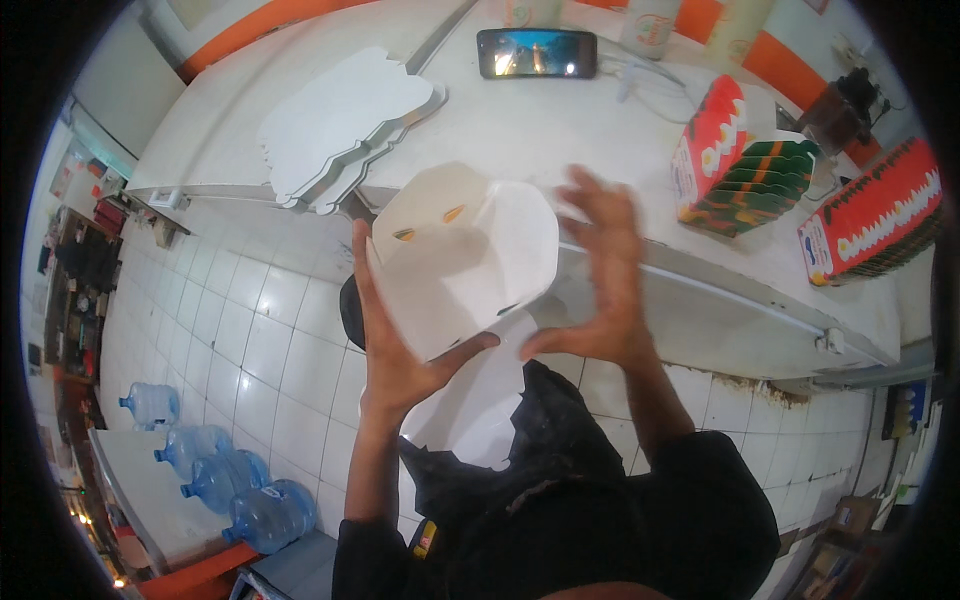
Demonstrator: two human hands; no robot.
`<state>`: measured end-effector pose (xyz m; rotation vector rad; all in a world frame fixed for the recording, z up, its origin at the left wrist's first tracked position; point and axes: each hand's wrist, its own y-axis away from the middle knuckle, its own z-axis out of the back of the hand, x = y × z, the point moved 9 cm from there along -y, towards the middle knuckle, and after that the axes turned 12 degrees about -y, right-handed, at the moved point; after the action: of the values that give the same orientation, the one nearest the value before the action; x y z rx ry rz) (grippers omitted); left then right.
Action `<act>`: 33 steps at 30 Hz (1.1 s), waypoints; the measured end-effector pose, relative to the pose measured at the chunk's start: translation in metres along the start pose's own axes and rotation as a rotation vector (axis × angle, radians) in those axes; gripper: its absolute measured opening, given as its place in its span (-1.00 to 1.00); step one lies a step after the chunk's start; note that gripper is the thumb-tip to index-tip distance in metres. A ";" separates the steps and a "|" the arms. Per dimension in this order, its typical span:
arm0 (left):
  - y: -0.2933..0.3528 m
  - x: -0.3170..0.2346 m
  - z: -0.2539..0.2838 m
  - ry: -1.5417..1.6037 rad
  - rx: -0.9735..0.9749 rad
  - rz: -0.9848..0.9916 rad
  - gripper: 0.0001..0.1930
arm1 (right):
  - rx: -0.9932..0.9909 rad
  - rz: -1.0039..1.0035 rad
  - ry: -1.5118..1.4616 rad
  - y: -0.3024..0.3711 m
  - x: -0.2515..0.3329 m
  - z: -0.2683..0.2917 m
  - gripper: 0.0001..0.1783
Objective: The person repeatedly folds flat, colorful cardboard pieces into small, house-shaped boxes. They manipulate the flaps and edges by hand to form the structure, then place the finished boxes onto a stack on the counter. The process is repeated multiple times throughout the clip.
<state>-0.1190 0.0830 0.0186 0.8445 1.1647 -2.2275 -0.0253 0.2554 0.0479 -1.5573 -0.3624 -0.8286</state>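
A white cardboard food box (450,275), folded into shape with its top flaps up, is tilted in front of me over my lap. Two small slots show in its far flap. My left hand (395,360) grips it, fingers along the left wall and thumb under the near edge. Just off the box's right side is my right hand (612,290), its fingers spread and slightly blurred, apparently holding nothing. Across my lap lie white flat card blanks (470,415), partly hidden by the box.
A stack of white flat blanks (340,125) overhangs the white counter's (500,130) edge. A phone (537,53) and its cable lie farther back. Nested red-and-green boxes (750,165) and another nested stack (880,215) stand right. Several blue water jugs (270,515) are at lower left.
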 end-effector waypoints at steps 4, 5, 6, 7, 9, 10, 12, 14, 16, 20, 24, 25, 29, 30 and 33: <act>-0.007 -0.032 -0.010 -0.376 0.071 -0.208 0.43 | 0.461 0.042 0.322 0.001 0.042 -0.013 -0.19; -0.010 -0.049 -0.015 -0.379 0.072 -0.262 0.43 | 0.618 -0.006 0.399 0.007 0.034 -0.019 -0.33; -0.014 -0.063 -0.019 -0.384 0.067 -0.321 0.43 | 0.775 -0.051 0.477 0.014 0.028 -0.021 -0.46; -0.015 -0.064 -0.024 -0.423 0.082 -0.371 0.48 | 0.729 -0.084 0.451 0.008 0.032 -0.010 -0.48; -0.025 -0.069 -0.018 -0.209 0.055 -0.317 0.41 | 0.634 -0.141 0.409 -0.006 0.048 0.015 -0.49; -0.030 -0.070 -0.015 -0.104 0.040 -0.289 0.37 | 0.589 -0.163 0.386 -0.010 0.055 0.029 -0.49; -0.040 -0.066 -0.022 -0.049 0.065 -0.280 0.40 | 0.152 0.157 0.804 -0.011 0.105 0.098 -0.62; -0.058 -0.069 -0.045 -0.042 0.131 -0.325 0.41 | -0.249 0.367 1.183 -0.021 0.179 0.143 -0.69; -0.078 -0.072 -0.082 0.018 0.226 -0.318 0.40 | -0.439 0.404 1.416 -0.043 0.217 0.175 -0.77; -0.113 -0.094 -0.158 0.148 0.288 -0.347 0.40 | 0.140 -0.243 1.258 -0.101 0.159 0.226 -0.71; -0.137 -0.092 -0.225 0.218 0.322 -0.264 0.44 | 0.199 -0.747 1.094 -0.099 0.117 0.211 -0.58; -0.140 -0.094 -0.240 0.346 0.396 -0.195 0.44 | 0.188 -0.649 1.174 -0.098 0.123 0.215 -0.52; -0.144 -0.090 -0.265 0.511 0.430 -0.137 0.39 | 0.327 -0.839 1.107 -0.101 0.108 0.213 -0.36; -0.143 -0.089 -0.266 0.474 0.415 -0.147 0.38 | 0.295 -0.898 1.130 -0.098 0.103 0.219 -0.32; -0.144 -0.090 -0.264 0.386 0.363 -0.198 0.34 | 0.280 -1.006 1.261 -0.097 0.093 0.230 -0.21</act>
<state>-0.0737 0.3923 0.0432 1.4105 1.0551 -2.5603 0.0424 0.4705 0.1897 -0.2777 -0.2672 -2.2058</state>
